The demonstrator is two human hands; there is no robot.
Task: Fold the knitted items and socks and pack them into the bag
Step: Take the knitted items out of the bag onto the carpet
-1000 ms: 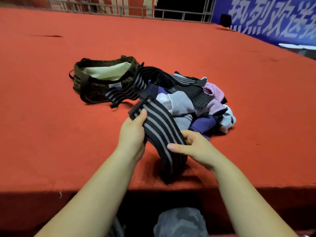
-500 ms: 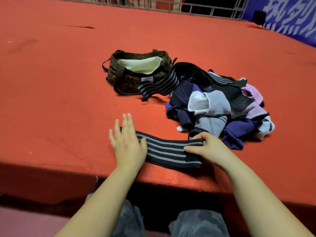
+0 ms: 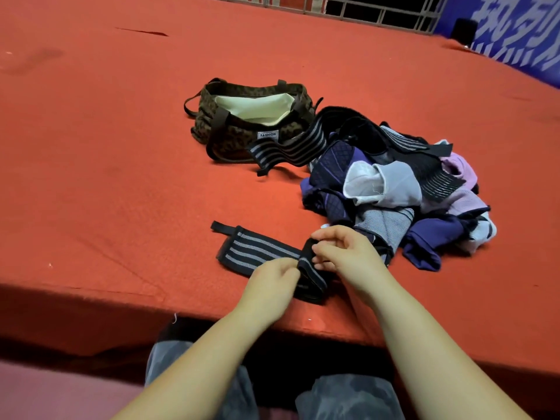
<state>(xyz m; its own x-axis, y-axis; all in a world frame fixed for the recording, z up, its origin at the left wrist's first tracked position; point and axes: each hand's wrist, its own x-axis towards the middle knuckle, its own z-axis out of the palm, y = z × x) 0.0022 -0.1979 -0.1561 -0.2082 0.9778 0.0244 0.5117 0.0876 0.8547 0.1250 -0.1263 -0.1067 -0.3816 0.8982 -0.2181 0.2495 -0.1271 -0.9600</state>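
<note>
A black knitted band with grey stripes (image 3: 257, 248) lies flat near the front edge of the red surface (image 3: 121, 177). Its right end is lifted and turned over to the left. My left hand (image 3: 271, 286) pinches that raised end from the near side. My right hand (image 3: 345, 253) pinches the same end from the far side. A leopard-print bag (image 3: 236, 133) with a pale lining stands open farther back. To my right, a heap of socks and knitted items (image 3: 394, 189) in purple, grey, white, pink and black is piled up.
A second striped band (image 3: 288, 148) drapes from the heap against the bag's front. The red surface's front edge (image 3: 181, 307) drops off just before my knees. A railing (image 3: 378, 13) and a blue banner (image 3: 515, 31) bound the far side.
My left hand has left its flat press on the band's left part and come to the right end. Both hands now lift and turn that end over. The camera shifted left.
</note>
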